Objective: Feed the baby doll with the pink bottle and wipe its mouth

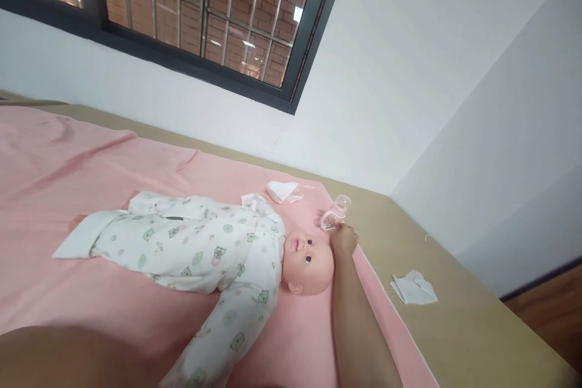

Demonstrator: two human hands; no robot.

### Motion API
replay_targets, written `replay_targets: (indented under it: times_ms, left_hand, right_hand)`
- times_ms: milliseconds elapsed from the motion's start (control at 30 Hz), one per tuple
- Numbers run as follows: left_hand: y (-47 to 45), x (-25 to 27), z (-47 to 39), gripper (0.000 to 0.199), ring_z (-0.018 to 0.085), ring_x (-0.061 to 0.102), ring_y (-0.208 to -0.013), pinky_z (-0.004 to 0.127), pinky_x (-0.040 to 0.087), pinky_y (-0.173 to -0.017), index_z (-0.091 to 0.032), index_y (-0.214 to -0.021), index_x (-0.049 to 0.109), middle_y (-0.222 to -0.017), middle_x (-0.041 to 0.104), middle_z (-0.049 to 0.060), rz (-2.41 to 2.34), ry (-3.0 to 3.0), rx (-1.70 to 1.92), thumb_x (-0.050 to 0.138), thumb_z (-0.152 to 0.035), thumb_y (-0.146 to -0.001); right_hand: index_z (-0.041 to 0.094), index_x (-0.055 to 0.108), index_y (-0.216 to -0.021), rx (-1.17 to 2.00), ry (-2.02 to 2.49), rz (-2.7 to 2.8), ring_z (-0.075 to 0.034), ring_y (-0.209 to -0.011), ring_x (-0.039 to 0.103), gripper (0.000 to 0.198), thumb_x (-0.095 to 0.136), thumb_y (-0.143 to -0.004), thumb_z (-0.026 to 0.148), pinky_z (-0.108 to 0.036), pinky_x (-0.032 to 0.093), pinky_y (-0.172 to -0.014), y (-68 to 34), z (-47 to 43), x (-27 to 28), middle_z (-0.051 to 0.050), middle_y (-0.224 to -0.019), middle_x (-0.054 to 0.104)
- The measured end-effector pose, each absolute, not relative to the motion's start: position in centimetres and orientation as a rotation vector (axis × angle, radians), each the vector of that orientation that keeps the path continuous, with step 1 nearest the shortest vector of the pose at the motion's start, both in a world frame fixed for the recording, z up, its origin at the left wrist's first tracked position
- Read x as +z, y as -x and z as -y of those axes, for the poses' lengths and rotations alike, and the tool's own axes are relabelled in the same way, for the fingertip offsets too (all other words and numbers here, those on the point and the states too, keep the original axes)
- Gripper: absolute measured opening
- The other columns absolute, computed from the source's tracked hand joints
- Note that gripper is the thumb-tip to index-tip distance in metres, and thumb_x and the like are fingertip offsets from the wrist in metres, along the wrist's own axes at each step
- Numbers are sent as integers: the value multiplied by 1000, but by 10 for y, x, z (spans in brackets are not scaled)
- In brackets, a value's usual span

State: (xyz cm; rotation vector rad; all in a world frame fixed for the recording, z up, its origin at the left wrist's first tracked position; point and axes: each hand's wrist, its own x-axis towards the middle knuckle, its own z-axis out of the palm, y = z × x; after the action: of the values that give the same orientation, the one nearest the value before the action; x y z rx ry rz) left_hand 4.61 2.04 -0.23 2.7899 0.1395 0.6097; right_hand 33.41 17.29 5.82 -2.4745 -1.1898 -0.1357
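Note:
My right hand (pixel 345 239) reaches past the doll's head, its fingers closed at the lower end of a small clear baby bottle (pixel 334 215) with a pink collar and a clear cap. The bottle leans at the edge of the pink sheet. Just left of my forearm lies a baby doll (pixel 309 264) on its back, head to the right. It wears a white printed outfit (pixel 204 242) with one sleeve stretched toward the bottom edge. My left hand is out of view; a blurred, skin-coloured shape fills the lower left corner.
The pink sheet (pixel 54 194) covers most of the tan surface (pixel 464 321). A white folded item with clear wrapping (pixel 282 191) lies beyond the doll's shoulder. A crumpled white cloth or tissue (pixel 414 288) rests at right. White walls and a barred window (pixel 204 12) stand behind.

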Motion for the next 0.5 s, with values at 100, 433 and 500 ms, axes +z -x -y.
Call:
replay_targets:
  times_ms: [100,433,500]
  left_hand:
    - [-73,16,-66,49,32,63,-116,44,56,-88,-36,-132,64,-143,58,4,-229,-2755,632,65,-49,-85]
    - [-84,56,-99,51,24,68,-99,31,53,-71,-12,-119,71,-112,70,5,-243,-2648,559,29,-37,-103]
    - [-61,53,-67,39,26,65,-105,38,55,-83,-9,-120,66,-118,65,8,-129,-2573,514,44,-37,-103]
  right_hand:
    - [14,69,-120,-132,2487,1193,-33,-118,58,42,38,-92,17,-38,45,-93,-334,-172,59,-20,-120,64]
    - [10,56,-135,-152,2519,1179,-32,-122,56,46,33,-95,14,-35,42,-100,-329,-170,60,-18,-128,60]
    - [9,62,-129,-137,2522,1190,-34,-120,57,44,34,-94,13,-36,42,-99,-328,-170,64,-19,-125,62]
